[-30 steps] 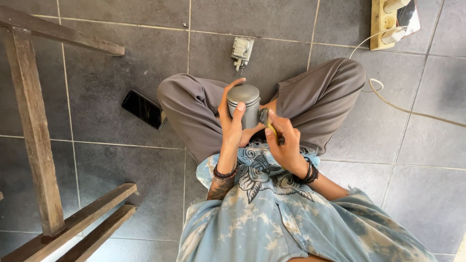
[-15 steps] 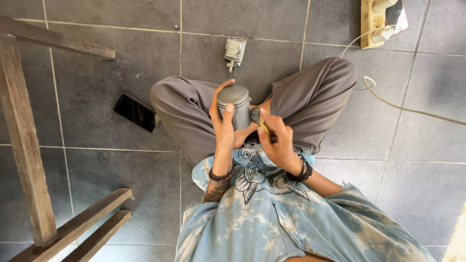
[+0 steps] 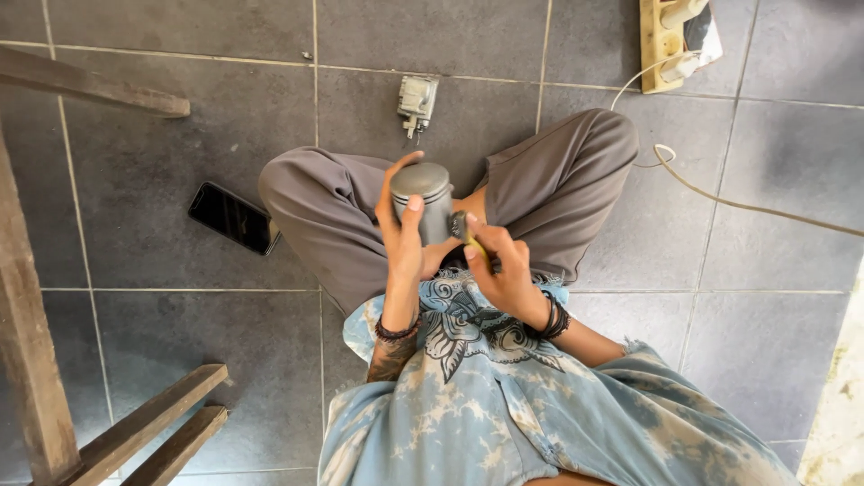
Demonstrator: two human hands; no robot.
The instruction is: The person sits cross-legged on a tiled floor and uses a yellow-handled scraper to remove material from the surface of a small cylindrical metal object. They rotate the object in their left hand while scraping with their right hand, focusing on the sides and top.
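The grey metal cylinder [image 3: 423,200] is gripped by the left hand [image 3: 402,236], barely shifted from a second ago; a yellow piece [image 3: 478,250] stays pinched against its side by the right hand [image 3: 504,270].

Large dark grey floor tiles [image 3: 180,117] with pale grout lines cover the whole scene, lit by soft, even daylight. Weathered wooden beams [image 3: 31,360] of a frame stand along the left edge, with two more slats [image 3: 162,432] angling across the lower left corner. A black phone [image 3: 232,218] lies flat on the tiles, screen dark. Near the top, a small grey metal part [image 3: 417,99] rests on a grout line. A yellowish power strip [image 3: 666,36] sits at the upper right, its pale cable [image 3: 747,205] trailing across the floor toward the right edge.
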